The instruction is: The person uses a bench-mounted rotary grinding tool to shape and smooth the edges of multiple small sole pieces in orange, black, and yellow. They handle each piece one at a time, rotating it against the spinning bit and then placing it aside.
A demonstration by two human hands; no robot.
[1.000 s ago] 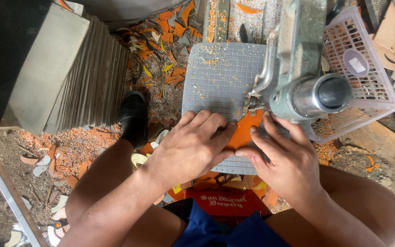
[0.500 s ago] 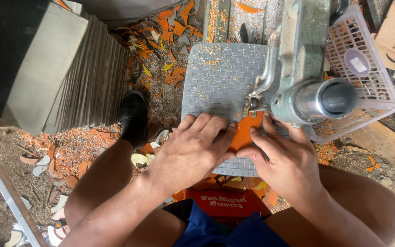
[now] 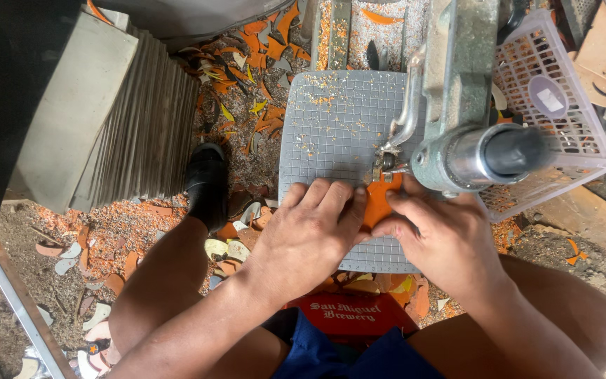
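Both hands are flat down on the work here, not wrapped around anything. The left hand (image 3: 310, 231) lies palm-down with its fingers close together and stretched forward, fingertips pressing the left edge of the orange piece (image 3: 380, 200). The right hand (image 3: 443, 238) comes in from the other side, fingers curled a bit more, thumb and forefinger pinching in on the piece's right edge. So it's a narrow, pressing hold from both sides, with the piece sandwiched between the two sets of fingertips rather than lifted.

The piece itself is a thin, flat bit of orange sheet material, mostly covered by the fingers, so its full outline can't be made out. What shows is a tallish strip, long axis running away from the person toward the saw blade area (image 3: 387, 163), its far end right up against the blade guide. It lies flat on the grey gridded saw table (image 3: 324, 133), which is dusted with orange crumbs.

The grey metal machine arm (image 3: 457, 77) hangs over the table, with a round cylinder end (image 3: 492, 154) sticking out above the right hand. A white plastic basket (image 3: 562, 119) sits just beside the machine on the right. Orange and grey offcuts (image 3: 247, 91) litter the ground, a stack of grey sheets (image 3: 142, 119) stands to the left, and a black shoe (image 3: 206, 182) is planted near the table.
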